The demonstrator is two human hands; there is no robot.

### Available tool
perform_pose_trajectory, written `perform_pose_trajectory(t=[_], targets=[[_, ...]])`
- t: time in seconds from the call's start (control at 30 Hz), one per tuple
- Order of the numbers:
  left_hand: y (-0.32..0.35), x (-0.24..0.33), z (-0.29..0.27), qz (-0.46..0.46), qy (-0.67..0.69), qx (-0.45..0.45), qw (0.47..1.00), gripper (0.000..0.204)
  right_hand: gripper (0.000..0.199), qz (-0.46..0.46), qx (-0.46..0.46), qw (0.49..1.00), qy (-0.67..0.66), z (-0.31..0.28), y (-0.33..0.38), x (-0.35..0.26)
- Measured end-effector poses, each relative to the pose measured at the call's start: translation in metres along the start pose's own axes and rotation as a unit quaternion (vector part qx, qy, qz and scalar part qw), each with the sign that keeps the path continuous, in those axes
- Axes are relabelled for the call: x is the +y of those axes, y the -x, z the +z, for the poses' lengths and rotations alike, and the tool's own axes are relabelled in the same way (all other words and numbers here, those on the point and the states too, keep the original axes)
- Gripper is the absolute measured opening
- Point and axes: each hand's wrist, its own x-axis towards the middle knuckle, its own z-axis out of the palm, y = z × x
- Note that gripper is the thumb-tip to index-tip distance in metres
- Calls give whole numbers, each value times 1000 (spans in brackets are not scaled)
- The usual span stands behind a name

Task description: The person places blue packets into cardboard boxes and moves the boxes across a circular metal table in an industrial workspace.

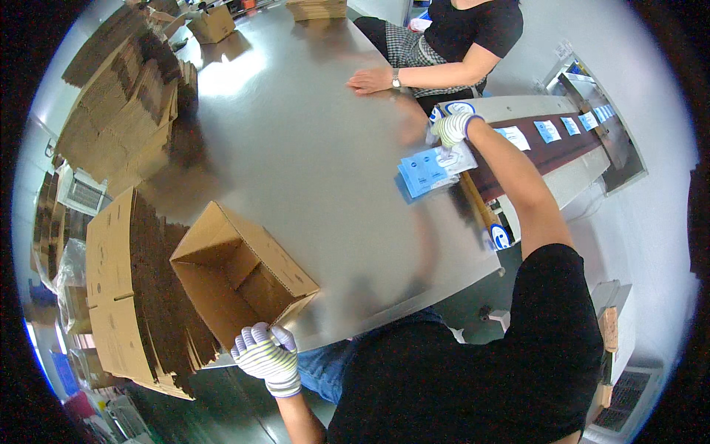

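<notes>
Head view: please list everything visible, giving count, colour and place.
Open brown cardboard box: one, near table edge, left.
Flat brown cardboard blanks: stacks, left side, count unclear.
Shiny grey metal table: one, centre.
Blue-and-white flat packets: small pile, table's right edge.
Dark conveyor belt: one, right, carrying blue-and-white packets.
Co-worker's hand: one, resting on table's far side.
Left hand: striped white glove, gripping the box's near corner.
Right hand: striped white glove, on the packets.
</notes>
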Motion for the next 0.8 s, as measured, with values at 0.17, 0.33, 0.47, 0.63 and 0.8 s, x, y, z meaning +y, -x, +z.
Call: perform_pose_trajectory(t=[0.17, 0.33, 0.47, 0.63, 0.8], targets=[[-15, 13, 4, 4, 24, -27, 999, 9, 47, 37, -80, 996, 19, 62, -31, 10], [-27, 23, 21, 30, 40, 18, 999, 14, 57, 97, 128, 987, 1, 83, 32, -51], [-49, 63, 31, 71, 70, -2, 995, 18, 70, 150, 89, 979, -110, 90, 104, -132], [-52, 107, 30, 156, 148, -22, 976, 23, 66, -86, 326, 785, -520, 75, 148, -159], [-50, 132, 34, 186, 153, -42, 970, 23, 66, -284, 477, 804, -215, -22, 153, -196]])
